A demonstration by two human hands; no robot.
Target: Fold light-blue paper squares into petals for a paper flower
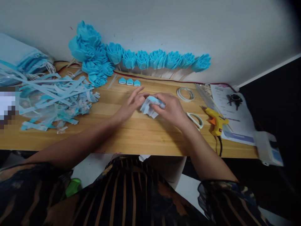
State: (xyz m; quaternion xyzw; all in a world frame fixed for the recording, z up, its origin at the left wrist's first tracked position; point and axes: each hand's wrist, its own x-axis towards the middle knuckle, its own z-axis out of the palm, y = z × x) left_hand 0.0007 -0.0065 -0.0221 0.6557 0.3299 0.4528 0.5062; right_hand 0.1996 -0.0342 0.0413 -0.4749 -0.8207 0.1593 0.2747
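My right hand (168, 108) is closed around a stack of blue and white pieces (151, 106) over the middle of the table. Just left of the stack is my left hand (132, 105), its fingers apart and its fingertips near the stack's edge; whether they touch it is hard to tell. Behind my left hand, three small folded blue pieces (129, 82) lie in a short row on the wood.
Blue fabric-like flowers (158, 59) lean along the wall. Blue and white strips (58, 97) heap at left. To the right are a tape roll (185, 94), scissors handles (195, 120), a yellow glue gun (215, 121), a printed sheet (229, 108) and black keys (234, 99).
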